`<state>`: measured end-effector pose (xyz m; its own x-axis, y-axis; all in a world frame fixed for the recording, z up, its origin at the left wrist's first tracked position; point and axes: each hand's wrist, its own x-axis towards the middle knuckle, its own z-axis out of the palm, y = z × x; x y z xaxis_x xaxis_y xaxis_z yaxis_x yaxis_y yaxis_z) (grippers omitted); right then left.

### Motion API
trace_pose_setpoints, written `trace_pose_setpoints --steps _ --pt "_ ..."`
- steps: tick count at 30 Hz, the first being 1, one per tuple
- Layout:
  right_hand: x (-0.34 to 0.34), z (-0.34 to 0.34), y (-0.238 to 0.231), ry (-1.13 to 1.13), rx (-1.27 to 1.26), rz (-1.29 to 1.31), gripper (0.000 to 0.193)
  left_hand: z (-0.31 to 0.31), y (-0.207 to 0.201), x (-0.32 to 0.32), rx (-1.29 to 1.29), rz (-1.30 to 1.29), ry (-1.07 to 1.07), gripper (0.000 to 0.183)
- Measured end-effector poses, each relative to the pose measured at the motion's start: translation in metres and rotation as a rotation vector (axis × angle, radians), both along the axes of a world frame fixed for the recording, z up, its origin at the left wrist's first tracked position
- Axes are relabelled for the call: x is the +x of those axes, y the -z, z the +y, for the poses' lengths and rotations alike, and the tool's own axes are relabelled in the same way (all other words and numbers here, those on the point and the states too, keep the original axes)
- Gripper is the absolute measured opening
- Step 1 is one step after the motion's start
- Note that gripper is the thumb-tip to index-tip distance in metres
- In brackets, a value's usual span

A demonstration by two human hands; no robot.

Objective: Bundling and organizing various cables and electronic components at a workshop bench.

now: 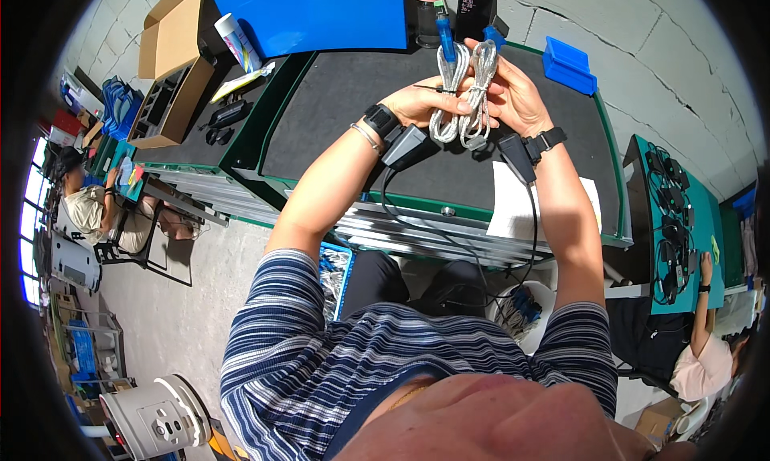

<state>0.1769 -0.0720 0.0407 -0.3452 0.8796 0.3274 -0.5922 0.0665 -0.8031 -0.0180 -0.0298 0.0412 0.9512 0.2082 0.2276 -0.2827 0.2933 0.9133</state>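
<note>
Both my hands hold a coiled silver-grey cable (464, 100) with blue plugs above the dark bench mat (337, 116). My left hand (421, 101) grips the left side of the coil, thumb across the loops. My right hand (517, 96) closes on the right side, fingers around the upper strands near a blue plug (493, 37). Another blue plug (446, 36) sticks up from the coil. Each wrist wears a black band with a grey sensor box and a black lead running down to my lap.
A blue board (321, 12), a clear bottle with a pink cap (429, 12) and a black device (475, 12) stand at the bench's back. A blue box (569, 64) lies right, white paper (513, 208) near the front edge. Open cardboard boxes (172, 60) sit left. Other people work at both sides.
</note>
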Motion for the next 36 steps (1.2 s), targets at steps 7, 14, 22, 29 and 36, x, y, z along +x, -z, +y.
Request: trace_pose_setpoints --steps 7,14,22,29,36 --pt "0.002 0.013 0.008 0.167 -0.101 -0.023 0.048 0.009 0.009 0.004 0.145 0.068 -0.119 0.048" --pt "0.005 0.017 0.017 0.26 -0.074 -0.068 0.049 0.013 0.017 0.01 0.233 0.248 -0.335 0.037" --pt "0.006 0.009 0.001 0.195 -0.046 0.019 0.056 0.013 0.019 0.012 0.303 0.302 -0.283 0.035" --pt "0.006 0.011 0.004 0.3 -0.059 0.035 0.042 0.01 0.016 0.007 0.387 0.345 -0.298 0.039" --pt "0.027 0.025 0.022 0.534 -0.141 0.112 0.034 0.022 0.019 0.009 0.055 0.228 -0.516 0.048"
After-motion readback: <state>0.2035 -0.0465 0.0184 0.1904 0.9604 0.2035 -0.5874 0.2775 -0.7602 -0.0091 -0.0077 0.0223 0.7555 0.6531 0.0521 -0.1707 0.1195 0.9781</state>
